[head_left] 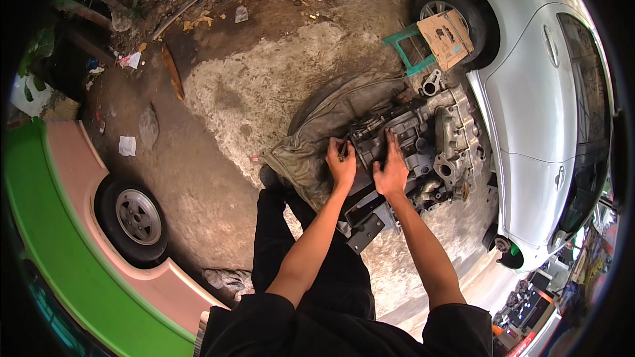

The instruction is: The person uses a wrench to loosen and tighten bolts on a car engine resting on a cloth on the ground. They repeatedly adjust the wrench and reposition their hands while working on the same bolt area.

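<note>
A dark metal engine block (pixel 377 137) lies in front of me, partly on a crumpled grey-brown cloth (pixel 311 158). At the block's left edge is my left hand (pixel 342 164), its fingers curled closed around a small dark thing too small to name. My right hand (pixel 391 173) rests on the top of the block with its fingers stretched out and holds nothing. Right of the block sits a lighter, silvery engine casting (pixel 456 129) with round ports. A dark metal bracket (pixel 365 233) sticks out below the block, near my forearms.
A silver car (pixel 529 106) stands close on the right. By its wheel is a green stool (pixel 418 66) with a worn wooden board (pixel 446 38) on it. To the left is a green and pink vehicle (pixel 73 205). Litter and a brown strip (pixel 173 73) lie on the dirty concrete.
</note>
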Motion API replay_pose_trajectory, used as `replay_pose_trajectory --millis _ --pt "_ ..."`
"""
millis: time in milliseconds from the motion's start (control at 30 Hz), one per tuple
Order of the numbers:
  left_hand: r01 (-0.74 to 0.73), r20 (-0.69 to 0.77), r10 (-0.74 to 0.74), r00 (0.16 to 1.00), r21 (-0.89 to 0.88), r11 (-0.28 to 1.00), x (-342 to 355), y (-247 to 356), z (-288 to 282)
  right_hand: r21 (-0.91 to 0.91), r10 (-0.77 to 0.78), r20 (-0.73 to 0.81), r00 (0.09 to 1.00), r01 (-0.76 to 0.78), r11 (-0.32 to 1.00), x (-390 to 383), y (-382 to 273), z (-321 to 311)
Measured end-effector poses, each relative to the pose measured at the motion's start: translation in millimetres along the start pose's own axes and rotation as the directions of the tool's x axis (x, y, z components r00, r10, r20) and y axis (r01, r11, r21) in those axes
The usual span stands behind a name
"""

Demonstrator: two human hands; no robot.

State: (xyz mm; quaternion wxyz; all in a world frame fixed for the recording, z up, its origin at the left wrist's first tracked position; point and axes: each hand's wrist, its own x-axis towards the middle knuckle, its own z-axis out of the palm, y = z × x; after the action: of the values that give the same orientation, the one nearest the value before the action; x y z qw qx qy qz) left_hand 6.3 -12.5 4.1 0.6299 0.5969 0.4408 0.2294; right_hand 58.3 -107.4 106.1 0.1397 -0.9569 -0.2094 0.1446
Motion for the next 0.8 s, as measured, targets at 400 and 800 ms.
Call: replay_pose_trajectory --millis 400,800 --pt "-0.121 0.205 0.132 0.97 -0.066 0.991 -3 -3 -13 0.053 0.002 0.002 1.0 -0.002 0.999 1 -3 -5" --pt "-0.097 0.307 0.078 0.948 0.044 0.994 45 -16 -27 0.057 -0.017 -0.036 0.999 0.019 0.998 1 -2 -6"
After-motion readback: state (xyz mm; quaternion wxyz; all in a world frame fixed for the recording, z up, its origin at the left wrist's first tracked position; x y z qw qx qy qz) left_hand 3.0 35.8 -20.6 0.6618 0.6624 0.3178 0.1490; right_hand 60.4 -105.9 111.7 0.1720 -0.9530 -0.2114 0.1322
